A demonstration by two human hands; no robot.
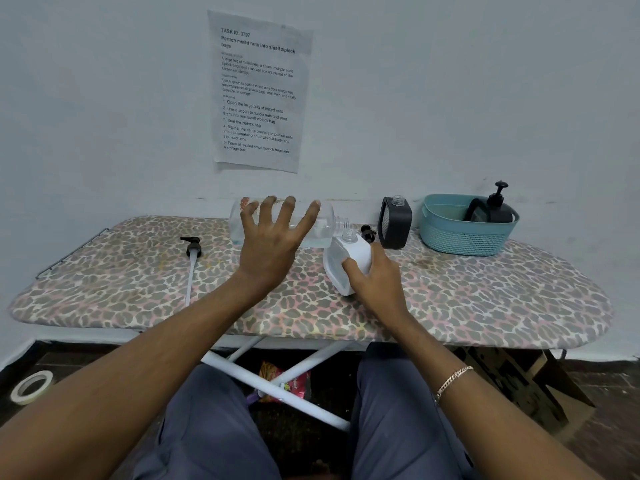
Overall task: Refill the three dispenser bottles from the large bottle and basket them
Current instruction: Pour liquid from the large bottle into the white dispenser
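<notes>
pouring step, judged under way on the second of three bottles.

- large bottle (322, 223): clear, held on its side above the ironing board (485, 289), its open neck brought just over the mouth of the white dispenser bottle (349, 258). some liquid is seen pooled along its lower side. whether a stream is running cannot be told.
- left hand (273, 244): laid over the near side of the large bottle, fingers spread wide apart and hooked over its top. the wide spread is judged to steady a broad, slippery body while it is tipped.
- right hand (377, 282): clamped on the white dispenser bottle, thumb on the near face, fingers wrapped behind. the bottle is leaned back toward the pourer, base on the board, probably so the small mouth meets the neck.
- dark dispenser bottle (394, 225): stood upright and uncapped just behind, beside the basket (460, 237); fill level not readable.
- capped dispenser bottle (488, 209): lying tilted inside the basket, pump fitted.
- loose pump (193, 245): laid at the left with its tube toward the near edge, well apart from the pour. a second pump head (367, 233) is seen between the white and dark bottles.

risk noted: narrow mouth, wide neck, spill onto the cover likely if tipped fast.
</notes>
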